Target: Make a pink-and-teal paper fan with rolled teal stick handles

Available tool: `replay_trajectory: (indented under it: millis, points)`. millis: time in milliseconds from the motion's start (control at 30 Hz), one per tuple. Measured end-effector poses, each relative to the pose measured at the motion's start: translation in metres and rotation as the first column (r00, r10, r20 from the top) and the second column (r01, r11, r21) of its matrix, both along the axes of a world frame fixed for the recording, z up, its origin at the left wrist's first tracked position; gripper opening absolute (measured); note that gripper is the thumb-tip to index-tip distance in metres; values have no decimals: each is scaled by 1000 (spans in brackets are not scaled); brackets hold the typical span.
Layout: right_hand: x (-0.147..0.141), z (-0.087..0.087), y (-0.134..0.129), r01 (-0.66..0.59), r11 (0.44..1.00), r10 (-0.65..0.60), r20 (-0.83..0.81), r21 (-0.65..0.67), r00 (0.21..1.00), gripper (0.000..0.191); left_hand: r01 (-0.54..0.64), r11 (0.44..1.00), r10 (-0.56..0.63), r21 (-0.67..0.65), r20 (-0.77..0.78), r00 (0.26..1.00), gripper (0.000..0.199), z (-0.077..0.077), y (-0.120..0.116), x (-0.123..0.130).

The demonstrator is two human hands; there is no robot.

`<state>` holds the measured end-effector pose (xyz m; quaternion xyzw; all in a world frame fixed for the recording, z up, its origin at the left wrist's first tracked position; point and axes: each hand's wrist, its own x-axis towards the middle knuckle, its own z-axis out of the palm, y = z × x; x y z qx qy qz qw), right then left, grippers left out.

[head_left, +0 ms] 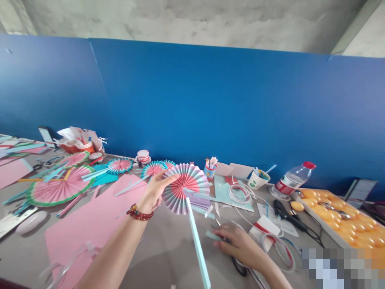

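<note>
My left hand (pixel 155 190) is closed on the left rim of a round pleated paper fan (pixel 186 182), lavender outside and red-pink in the middle. The fan is held up over the table, with a light blue stick (pixel 197 241) hanging from it toward me. My right hand (pixel 236 243) is low over the table to the right, blurred by motion. Its fingers are curled beside a small light blue paper piece (pixel 212 235); whether they grip it is unclear. A black looped handle (pixel 240 268) shows partly under that hand.
Pink paper (pixel 114 208) and a large pink-green fan (pixel 64 186) lie left. Smaller fans (pixel 119 165) stand behind. To the right are a coiled white cable (pixel 240 193), a paper cup (pixel 258 178), a bottle (pixel 293 180), a black glue gun (pixel 290 216) and an orange bumpy tray (pixel 345 216).
</note>
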<state>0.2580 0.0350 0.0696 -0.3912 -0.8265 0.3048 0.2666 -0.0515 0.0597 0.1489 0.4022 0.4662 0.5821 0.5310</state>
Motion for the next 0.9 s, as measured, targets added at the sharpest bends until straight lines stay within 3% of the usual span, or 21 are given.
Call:
replay_trajectory:
  millis: [33,100,167,200,233,300,367,433,500,600,733,900]
  points:
    - [1,0,0,12,1000,-13,40,23,999,23,14,1000,-14,3,-31,999,44,-1,0,-1]
    - [-4,7,0,141,987,-139,-38,72,990,27,47,999,-43,27,-120,992,45,-5,-1,1]
    - [-17,19,-1,352,931,-317,-270,95,909,29,63,996,-46,64,-243,969,44,-8,-3,4]
    - [-24,27,-1,414,909,-366,-389,44,845,36,65,994,-37,83,-306,951,44,-9,-5,6]
    - [-32,35,0,406,913,-376,-488,-49,788,45,68,992,-27,102,-360,932,43,-9,-7,8]
    - [-48,49,2,222,934,-350,-593,-280,725,55,87,987,-20,132,-441,897,43,-7,-11,13]
    - [-62,56,4,33,872,-367,-608,-489,704,54,111,981,-18,158,-497,868,42,-3,-16,17]
    - [-73,57,5,-32,793,-421,-584,-608,694,48,132,975,-21,179,-517,856,41,0,-19,20]
    - [-80,54,5,-15,758,-483,-576,-652,659,41,163,972,-66,172,-463,884,41,-1,-19,22]
    - [-83,51,5,14,756,-552,-624,-655,553,38,227,964,-189,136,-247,950,41,-7,-16,23]
    - [-83,52,7,43,761,-599,-674,-648,433,37,325,944,-322,45,-73,944,41,-17,-12,33]
    - [-81,46,4,33,780,-591,-718,-625,367,35,246,968,-249,42,83,965,38,-25,-16,49]
